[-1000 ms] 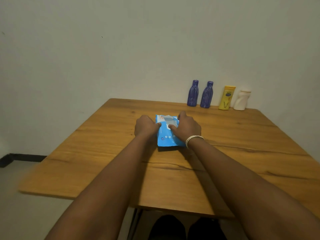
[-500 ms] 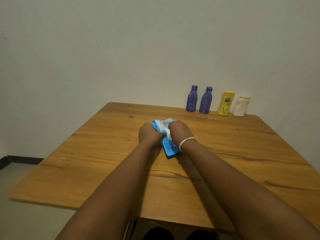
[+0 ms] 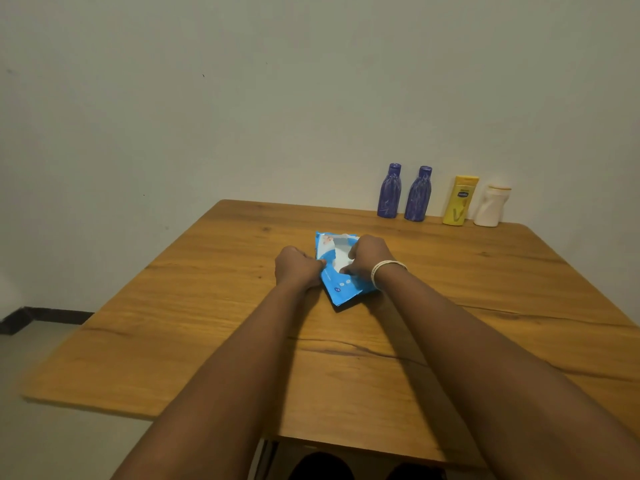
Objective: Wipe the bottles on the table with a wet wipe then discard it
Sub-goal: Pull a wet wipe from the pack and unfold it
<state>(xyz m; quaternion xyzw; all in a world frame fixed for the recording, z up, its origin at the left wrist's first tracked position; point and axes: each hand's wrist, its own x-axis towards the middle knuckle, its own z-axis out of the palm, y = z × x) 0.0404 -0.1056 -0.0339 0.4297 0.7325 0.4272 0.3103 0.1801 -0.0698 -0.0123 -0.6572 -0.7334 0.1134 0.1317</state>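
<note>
Compared with half a second ago, I see the wet wipe pack [image 3: 341,271] a little more uncovered: the right hand [image 3: 369,259] sits slightly more to the right side, so more of the white middle part of the pack is visible. One second ago the pack lay nearly square to me; now it is turned, same as half a second ago.

The pack lies flat on the tabletop [image 3: 173,323], near its middle, between my two hands. Its long axis runs from the far left to the near right, and one near corner points toward me and a bit to the right.

The left hand [image 3: 298,270] grips the left edge of the pack, with its fingers curled and the thumb tip touching the blue wrapper. The right hand rests on the right part of the pack with its fingers curled down onto the white opening; I think they pinch something there, but I cannot tell exactly what. A white bracelet [image 3: 386,270] is on the right wrist.

The four bottles stand upright in a row at the far edge of the tabletop, against the wall: first purple bottle [image 3: 389,192], second purple bottle [image 3: 418,195], yellow bottle [image 3: 460,200] and white bottle [image 3: 491,206]. They are well apart from the pack and hands.
</note>
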